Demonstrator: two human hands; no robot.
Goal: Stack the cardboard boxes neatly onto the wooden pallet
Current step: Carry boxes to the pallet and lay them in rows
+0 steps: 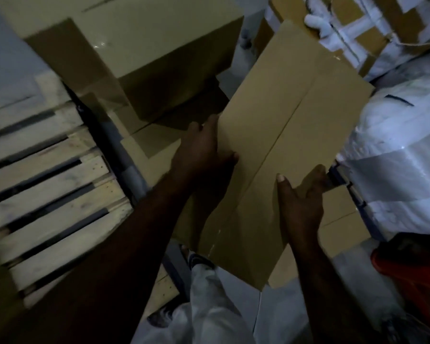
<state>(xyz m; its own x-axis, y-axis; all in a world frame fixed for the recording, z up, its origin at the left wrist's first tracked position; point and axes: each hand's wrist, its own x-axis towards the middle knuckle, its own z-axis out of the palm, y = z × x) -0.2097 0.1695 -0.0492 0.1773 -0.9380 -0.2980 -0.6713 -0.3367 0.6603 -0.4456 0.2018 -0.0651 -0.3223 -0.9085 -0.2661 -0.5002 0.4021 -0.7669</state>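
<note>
The box is held in the air just right of the pallet. The left hand grips its left edge and the right hand its right edge, thumbs on top. It looks stiff, smooth and probably light, so the long edges seem the best hold.

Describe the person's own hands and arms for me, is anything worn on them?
Both are bare. The left hand and right hand have no gloves and no rings that I can see in the dim light. The left arm and right arm show no sleeves, watch or bands up to the frame edge. The right thumbnail is short.
</note>
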